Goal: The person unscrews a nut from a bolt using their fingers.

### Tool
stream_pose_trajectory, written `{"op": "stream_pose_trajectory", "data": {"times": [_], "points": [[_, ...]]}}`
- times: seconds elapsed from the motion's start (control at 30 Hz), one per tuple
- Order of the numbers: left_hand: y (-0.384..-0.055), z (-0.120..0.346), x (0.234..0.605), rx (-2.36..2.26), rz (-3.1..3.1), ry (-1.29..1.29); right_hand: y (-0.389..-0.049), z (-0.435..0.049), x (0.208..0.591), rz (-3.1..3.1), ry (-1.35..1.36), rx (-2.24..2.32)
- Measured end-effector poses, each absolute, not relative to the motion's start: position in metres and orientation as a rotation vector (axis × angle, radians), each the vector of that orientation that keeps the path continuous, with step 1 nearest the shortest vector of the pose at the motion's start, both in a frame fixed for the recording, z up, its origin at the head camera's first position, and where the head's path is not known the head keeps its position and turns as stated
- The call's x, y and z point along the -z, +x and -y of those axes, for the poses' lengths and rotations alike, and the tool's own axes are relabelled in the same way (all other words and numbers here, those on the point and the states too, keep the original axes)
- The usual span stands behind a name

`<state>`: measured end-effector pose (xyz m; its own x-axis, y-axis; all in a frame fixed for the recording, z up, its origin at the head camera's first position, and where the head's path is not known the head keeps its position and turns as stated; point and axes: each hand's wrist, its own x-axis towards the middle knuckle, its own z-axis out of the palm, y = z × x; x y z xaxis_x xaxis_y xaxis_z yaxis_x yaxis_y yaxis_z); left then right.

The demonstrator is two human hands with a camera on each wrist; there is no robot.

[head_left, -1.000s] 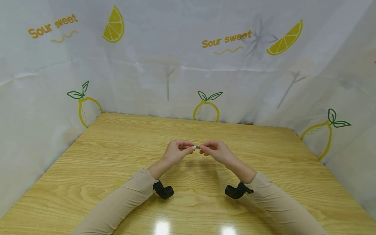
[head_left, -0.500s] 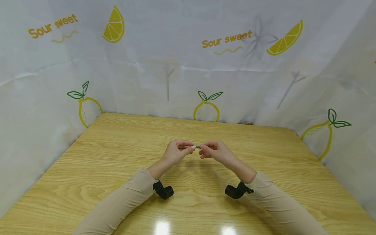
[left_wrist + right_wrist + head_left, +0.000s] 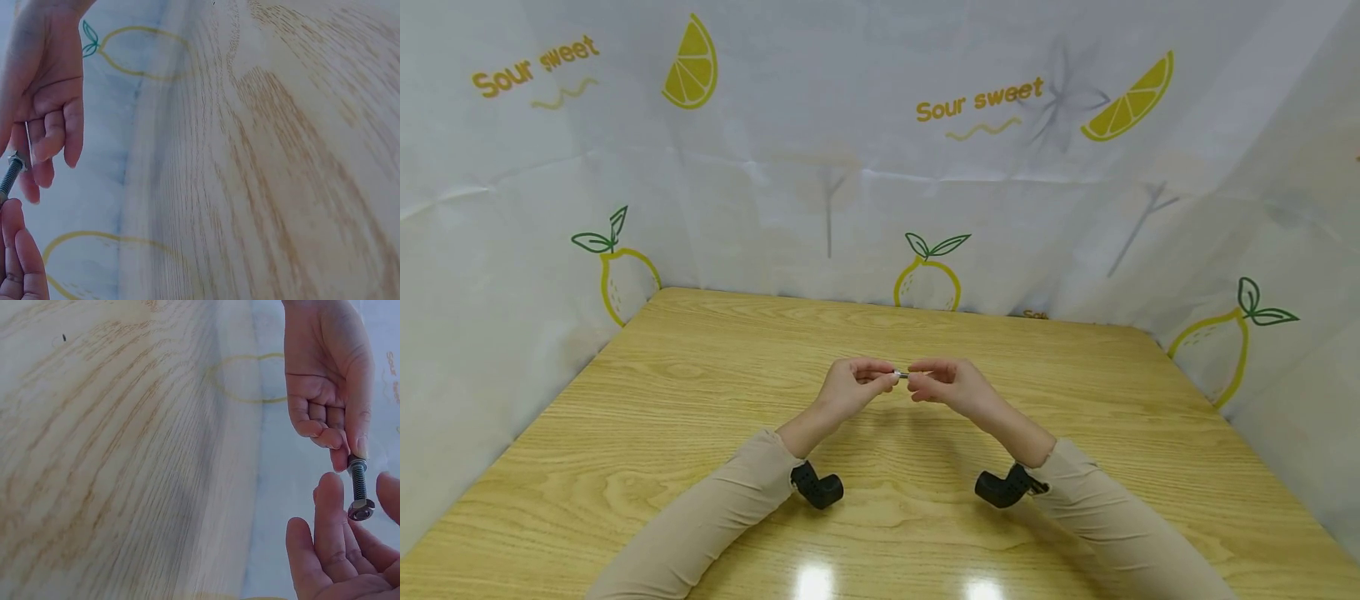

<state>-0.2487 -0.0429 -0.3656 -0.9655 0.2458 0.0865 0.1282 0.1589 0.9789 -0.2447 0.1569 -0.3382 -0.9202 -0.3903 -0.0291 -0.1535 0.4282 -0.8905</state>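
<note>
A small steel bolt [image 3: 359,481] is held in the air between the two hands, above the table. My left hand [image 3: 846,390] pinches its head end between thumb and fingertips. A hex nut [image 3: 361,510] sits on the bolt's other end, facing my right hand [image 3: 962,392]. The right thumb and forefinger stand apart on either side of the nut, with gaps visible in the right wrist view. In the left wrist view the threaded shank of the bolt [image 3: 8,180] shows at the left edge; the head is hidden by the left fingers.
Beneath the hands lies a wood-grain table [image 3: 700,350]. A pale cloth [image 3: 760,217] printed with lemons hangs around its back and sides. Each wrist wears a black camera mount [image 3: 820,487] near its beige sleeve [image 3: 730,492].
One second ago the right fingertips closed on the bolt's end; now thumb and forefinger have spread apart from it. The left hand and bolt stay in about the same place.
</note>
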Motion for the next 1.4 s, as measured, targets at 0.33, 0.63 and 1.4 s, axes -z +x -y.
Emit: {"op": "stream_pose_trajectory", "data": {"times": [0.33,0.63,1.4], "points": [[-0.2488,0.0428,0.3653,-1.939,-2.324,0.385,-0.2450,-0.1566,0.3388,-2.477,-0.485,1.510],[-0.2488,0.0428,0.3656,-1.950,-2.321,0.377,-0.2466,-0.1581,0.3381,-2.411,-0.454,1.495],[-0.2484,0.0429,0.3655,-1.948,-2.306,0.385,-0.2457,-0.1577,0.3385,-2.436,-0.437,1.535]]}}
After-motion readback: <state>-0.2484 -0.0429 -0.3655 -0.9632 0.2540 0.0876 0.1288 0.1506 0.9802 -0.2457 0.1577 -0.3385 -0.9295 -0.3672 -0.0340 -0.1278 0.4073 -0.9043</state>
